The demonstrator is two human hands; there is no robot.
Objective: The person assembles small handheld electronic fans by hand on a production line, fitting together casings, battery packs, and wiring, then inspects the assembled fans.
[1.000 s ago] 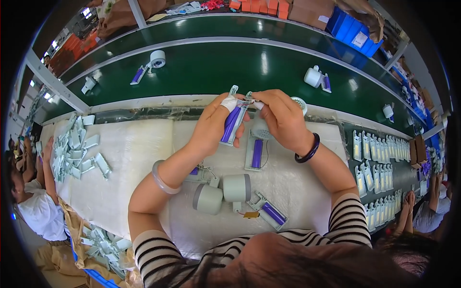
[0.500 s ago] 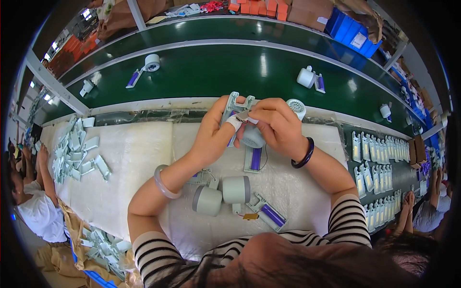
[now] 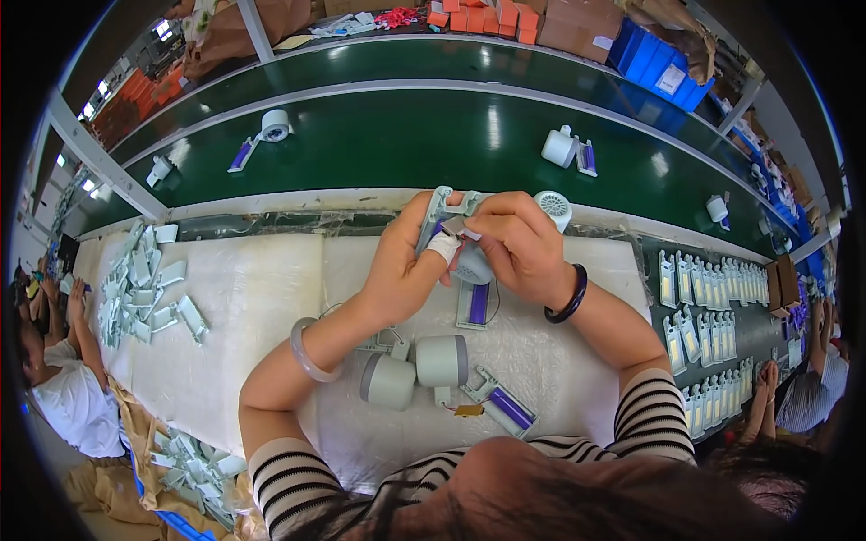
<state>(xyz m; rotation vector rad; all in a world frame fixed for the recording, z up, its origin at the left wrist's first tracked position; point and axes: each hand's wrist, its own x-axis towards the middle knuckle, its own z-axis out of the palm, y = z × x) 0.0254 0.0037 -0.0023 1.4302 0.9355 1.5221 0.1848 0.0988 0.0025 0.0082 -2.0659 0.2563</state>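
Note:
My left hand [image 3: 401, 266] is closed around a pale green handle shell [image 3: 439, 206] of a small fan. A white wrap covers its thumb. My right hand [image 3: 523, 242] pinches a small part at the shell's opening; the fingers mostly hide it. Below them shows a grey fan head [image 3: 473, 266], and a handle with a purple battery [image 3: 476, 305] lies under it. Nearer to me on the table rest two fan heads, one [image 3: 442, 361] beside the other [image 3: 388, 380]. An open handle with a purple battery [image 3: 511, 408] lies there, with a small yellowish board [image 3: 468, 410] on wires.
Pale green shell pieces [image 3: 140, 288] are heaped at the left; more fill a lined bin [image 3: 194, 473]. Fans with open handles [image 3: 559, 147] ride a green conveyor belt [image 3: 406, 135] ahead. Rows of handle shells [image 3: 713, 334] stand at the right. Other people sit on both sides.
Both hands have dipped slightly toward me with the shell, and the right fingers have shifted at its opening. The fans on the belt have moved left.

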